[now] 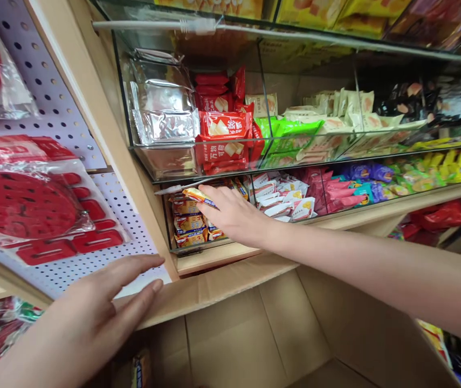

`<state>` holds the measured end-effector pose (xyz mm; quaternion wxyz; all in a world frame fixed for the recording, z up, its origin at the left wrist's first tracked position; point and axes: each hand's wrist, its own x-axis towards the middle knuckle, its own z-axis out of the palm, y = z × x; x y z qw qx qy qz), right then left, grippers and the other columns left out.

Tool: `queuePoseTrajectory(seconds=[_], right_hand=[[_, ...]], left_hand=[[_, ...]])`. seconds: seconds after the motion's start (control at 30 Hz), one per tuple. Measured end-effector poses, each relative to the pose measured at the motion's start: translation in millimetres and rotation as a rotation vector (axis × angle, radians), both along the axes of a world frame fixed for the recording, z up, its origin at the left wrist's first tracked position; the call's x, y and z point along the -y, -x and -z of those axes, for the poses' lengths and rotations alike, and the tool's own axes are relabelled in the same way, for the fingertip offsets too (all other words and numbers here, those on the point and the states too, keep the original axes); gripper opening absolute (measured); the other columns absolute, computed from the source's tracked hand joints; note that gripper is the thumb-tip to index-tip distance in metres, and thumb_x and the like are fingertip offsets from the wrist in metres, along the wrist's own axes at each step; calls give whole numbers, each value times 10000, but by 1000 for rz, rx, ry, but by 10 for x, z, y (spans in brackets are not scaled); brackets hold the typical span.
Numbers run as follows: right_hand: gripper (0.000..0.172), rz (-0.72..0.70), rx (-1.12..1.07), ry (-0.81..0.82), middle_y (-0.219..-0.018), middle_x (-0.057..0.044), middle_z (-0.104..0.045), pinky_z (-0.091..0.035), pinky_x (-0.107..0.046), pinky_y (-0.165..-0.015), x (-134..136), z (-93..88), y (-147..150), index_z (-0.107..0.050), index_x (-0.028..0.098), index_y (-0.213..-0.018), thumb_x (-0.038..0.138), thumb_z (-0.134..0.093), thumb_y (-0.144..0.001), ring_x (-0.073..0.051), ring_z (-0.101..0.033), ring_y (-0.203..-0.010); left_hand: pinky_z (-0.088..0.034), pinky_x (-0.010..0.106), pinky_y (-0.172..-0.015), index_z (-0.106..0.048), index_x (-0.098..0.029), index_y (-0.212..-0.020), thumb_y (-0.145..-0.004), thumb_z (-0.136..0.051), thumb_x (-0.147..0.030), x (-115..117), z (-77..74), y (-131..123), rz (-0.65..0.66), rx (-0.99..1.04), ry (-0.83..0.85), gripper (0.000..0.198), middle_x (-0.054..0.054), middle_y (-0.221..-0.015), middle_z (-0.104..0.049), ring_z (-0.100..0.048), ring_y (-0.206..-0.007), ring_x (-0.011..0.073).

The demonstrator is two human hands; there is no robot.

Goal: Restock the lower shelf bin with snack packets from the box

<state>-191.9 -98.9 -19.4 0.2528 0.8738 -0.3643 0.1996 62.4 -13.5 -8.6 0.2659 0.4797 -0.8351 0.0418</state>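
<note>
My right hand [232, 213] reaches into the lower left compartment of the shelf, its fingers closed on a small orange-and-blue snack packet [198, 196]. Beneath it, similar snack packets [190, 222] lie stacked behind a clear front panel. Thumb and forefinger apart, my left hand [104, 302] hovers at the left end of the cardboard box's flap and holds nothing. The open cardboard box [246, 318] stands below the shelf. Inside it at the lower left, another small packet [139, 369] shows in part.
Clear dividers separate white-and-red packets [282, 196] to the right. Silver packs [165, 121] and red packs [226, 129] fill the tier above, behind a clear panel. A wooden post [104, 124] borders the shelf. Red bagged goods [32, 202] hang on a pegboard at left.
</note>
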Motion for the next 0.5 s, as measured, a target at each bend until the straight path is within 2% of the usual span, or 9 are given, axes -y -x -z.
queuePoseTrajectory(seconds=[0.1,0.23,0.33,0.5], right_hand=[[426,59,-182,75,-1492,-275,-469,-479,-465,-858,152,-4,-26,-651,-5,-1191,71,-270,-1015,-353,-550,-1116],[358,103,-143,11,-1330,-254,-588,-470,-474,-937,369,-8,-34,-687,28,-1115,59,-351,-995,-355,-536,-1166],[365,154,83,-141,-1258,-218,-638,-470,-459,-988,515,0,-104,-711,61,-1094,55,-367,-973,-341,-561,-1180],[447,89,562,-353,-1216,-151,-703,-424,-394,-1099,845,-12,-259,-707,75,-1177,53,-349,-910,-277,-619,-1209]], left_hand=[[-522,88,-787,-773,-275,-984,-879,-612,-477,-39,28,12,74,68,-32,280,-85,-905,-831,-794,-809,139],[-592,193,-778,-753,-353,-1030,-935,-516,-500,-46,136,-53,57,102,-97,295,-86,-933,-830,-793,-823,179],[-630,283,-783,-749,-384,-1054,-973,-398,-537,-51,258,-86,28,105,-120,392,-41,-969,-830,-789,-859,212],[-645,317,-769,-777,-338,-1047,-910,-461,-616,-71,465,-25,-117,-24,-69,443,19,-864,-825,-787,-881,260]])
